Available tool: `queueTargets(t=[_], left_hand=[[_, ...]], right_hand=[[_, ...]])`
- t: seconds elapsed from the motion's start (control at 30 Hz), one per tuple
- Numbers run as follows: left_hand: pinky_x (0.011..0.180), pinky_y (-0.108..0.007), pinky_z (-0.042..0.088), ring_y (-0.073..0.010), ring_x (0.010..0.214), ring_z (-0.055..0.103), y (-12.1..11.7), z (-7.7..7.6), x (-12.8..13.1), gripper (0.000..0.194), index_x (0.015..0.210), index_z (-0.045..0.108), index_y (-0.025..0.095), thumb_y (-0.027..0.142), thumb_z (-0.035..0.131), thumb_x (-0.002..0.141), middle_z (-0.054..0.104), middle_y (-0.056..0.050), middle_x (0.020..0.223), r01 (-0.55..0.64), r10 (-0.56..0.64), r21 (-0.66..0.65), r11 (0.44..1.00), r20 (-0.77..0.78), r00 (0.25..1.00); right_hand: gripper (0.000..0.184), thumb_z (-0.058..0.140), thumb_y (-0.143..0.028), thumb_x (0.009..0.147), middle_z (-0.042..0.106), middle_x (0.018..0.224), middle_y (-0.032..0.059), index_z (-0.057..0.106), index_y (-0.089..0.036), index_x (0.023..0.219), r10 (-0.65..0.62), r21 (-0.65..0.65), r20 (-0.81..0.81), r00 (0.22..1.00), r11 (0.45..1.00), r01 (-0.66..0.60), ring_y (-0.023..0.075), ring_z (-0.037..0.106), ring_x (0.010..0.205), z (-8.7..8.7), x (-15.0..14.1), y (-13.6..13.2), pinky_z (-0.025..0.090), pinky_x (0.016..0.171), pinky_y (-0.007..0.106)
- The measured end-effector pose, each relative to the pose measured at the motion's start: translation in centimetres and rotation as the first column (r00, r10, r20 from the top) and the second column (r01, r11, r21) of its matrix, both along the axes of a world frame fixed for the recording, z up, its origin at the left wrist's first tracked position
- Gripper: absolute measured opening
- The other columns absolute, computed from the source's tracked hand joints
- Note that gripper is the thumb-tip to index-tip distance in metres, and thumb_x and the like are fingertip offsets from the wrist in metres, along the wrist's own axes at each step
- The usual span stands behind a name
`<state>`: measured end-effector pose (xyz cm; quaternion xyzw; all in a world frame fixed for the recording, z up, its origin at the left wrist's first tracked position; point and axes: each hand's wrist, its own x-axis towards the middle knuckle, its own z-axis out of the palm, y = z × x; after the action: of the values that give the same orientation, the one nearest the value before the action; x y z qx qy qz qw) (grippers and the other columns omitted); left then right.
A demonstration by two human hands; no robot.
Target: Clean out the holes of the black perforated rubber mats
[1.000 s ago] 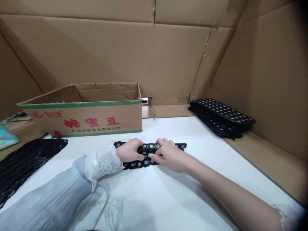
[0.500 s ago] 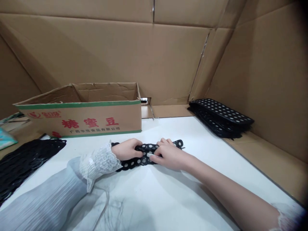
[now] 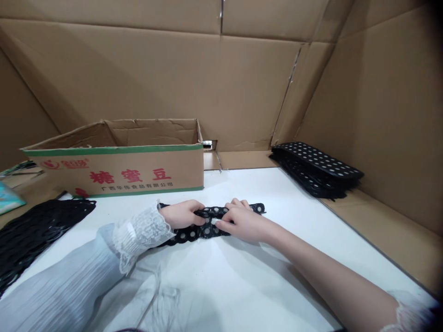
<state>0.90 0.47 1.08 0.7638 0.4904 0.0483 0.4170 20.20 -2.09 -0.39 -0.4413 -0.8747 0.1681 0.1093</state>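
A black, white-dotted sheet [image 3: 187, 234], folded or rolled into a long narrow strip, lies crosswise on the white table [image 3: 263, 286]. My left hand [image 3: 183, 215] is closed over its left part, thumb on the near side. My right hand [image 3: 240, 222] grips the strip further right, the thumb beside a small white piece [image 3: 215, 221] too small to make out. A short gap separates the two hands. The strip's right end shows past my right fingers. Both sets of fingertips are partly hidden behind the material.
An open cardboard box [image 3: 138, 170] with red lettering stands at the back left. Left of me lies a flat black pile [image 3: 41, 230], near a teal-and-white packet [image 3: 9, 198]. A stack of folded black dotted sheets [image 3: 318, 161] rests back right against the cardboard wall [image 3: 387, 120].
The strip's near layer has shifted and its right end looks reshaped, lying slightly further left. Both hands keep their hold; my left hand and sleeve have moved slightly left.
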Motion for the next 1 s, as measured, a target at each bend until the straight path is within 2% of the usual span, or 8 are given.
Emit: queueTargets(t=[0.13,0.27,0.37,0.5,0.63,0.8,0.9,1.0], left_hand=[[0.062,-0.024,0.041,-0.0181,0.073,0.055,-0.6,-0.1,0.6,0.026,0.084,0.058,0.014,0.031,0.048,0.066,0.061,-0.001,0.078,-0.078,0.081,0.068,0.995,-0.037,0.996],[0.064,-0.027,0.04,-0.0194,0.074,0.054,-1.8,-0.4,1.5,0.018,0.078,0.055,0.014,0.026,0.042,0.07,0.06,-0.005,0.078,-0.148,0.188,0.252,0.956,-0.143,0.972],[0.067,-0.029,0.038,-0.0204,0.078,0.053,-2.5,-1.0,1.9,0.014,0.074,0.051,0.015,0.022,0.039,0.073,0.059,-0.008,0.082,-0.142,0.227,0.383,0.913,-0.187,0.956],[0.069,-0.03,0.038,-0.0207,0.079,0.052,-2.7,-1.7,1.9,0.013,0.075,0.049,0.016,0.019,0.037,0.074,0.058,-0.009,0.082,-0.135,0.239,0.453,0.881,-0.181,0.954],[0.068,-0.029,0.039,-0.02,0.078,0.052,-2.5,-1.5,1.7,0.012,0.074,0.049,0.016,0.02,0.038,0.073,0.058,-0.008,0.081,-0.165,0.231,0.41,0.897,-0.119,0.966],[0.059,-0.026,0.04,-0.0177,0.069,0.053,-2.5,-0.7,1.4,0.02,0.078,0.051,0.015,0.029,0.037,0.073,0.058,-0.004,0.075,-0.137,0.14,0.23,0.964,0.004,0.99],[0.059,-0.027,0.04,-0.018,0.067,0.052,-2.1,-0.3,1.2,0.025,0.078,0.052,0.014,0.034,0.039,0.072,0.057,-0.004,0.074,-0.145,0.147,0.213,0.966,0.004,0.989],[0.06,-0.026,0.04,-0.0182,0.069,0.053,-1.4,0.1,0.9,0.025,0.081,0.053,0.013,0.032,0.042,0.069,0.058,-0.003,0.075,-0.164,0.165,0.143,0.976,0.009,0.986]], right_hand=[[0.047,0.031,-0.041,0.084,0.049,0.072,0.0055,0.053,-0.016,0.049,-0.059,0.053,0.024,0.998,0.997,0.058,0.0193,0.037,0.081,-0.1,-0.5,-0.3,0.028,0.075,0.035],[0.048,0.029,-0.039,0.085,0.051,0.076,0.0079,0.061,-0.017,0.056,-0.162,0.14,0.1,0.982,0.979,0.148,0.0206,0.038,0.083,0.0,-1.6,-0.9,0.028,0.076,0.035],[0.044,0.032,-0.038,0.084,0.054,0.08,0.0104,0.065,-0.016,0.065,-0.243,0.25,0.17,0.955,0.948,0.197,0.0224,0.038,0.085,-0.2,-2.4,-1.1,0.026,0.076,0.036],[0.041,0.034,-0.038,0.083,0.056,0.083,0.0118,0.067,-0.015,0.075,-0.315,0.369,0.223,0.922,0.903,0.219,0.0249,0.039,0.086,-0.7,-2.8,-0.9,0.024,0.075,0.037],[0.041,0.035,-0.038,0.083,0.057,0.082,0.0111,0.068,-0.015,0.076,-0.329,0.427,0.235,0.915,0.88,0.207,0.0256,0.039,0.085,-1.0,-2.7,-0.4,0.024,0.073,0.038],[0.041,0.035,-0.04,0.083,0.055,0.082,0.0114,0.068,-0.016,0.076,-0.333,0.492,0.221,0.917,0.85,0.19,0.0265,0.038,0.087,-1.4,-2.5,0.2,0.024,0.074,0.04],[0.041,0.035,-0.041,0.083,0.053,0.085,0.0118,0.067,-0.016,0.076,-0.289,0.493,0.21,0.934,0.856,0.155,0.0261,0.037,0.088,-1.4,-2.2,0.3,0.025,0.075,0.04],[0.042,0.034,-0.04,0.084,0.052,0.086,0.0117,0.067,-0.016,0.073,-0.195,0.473,0.209,0.958,0.878,0.076,0.0246,0.038,0.089,-1.0,-1.7,0.2,0.027,0.076,0.038]])
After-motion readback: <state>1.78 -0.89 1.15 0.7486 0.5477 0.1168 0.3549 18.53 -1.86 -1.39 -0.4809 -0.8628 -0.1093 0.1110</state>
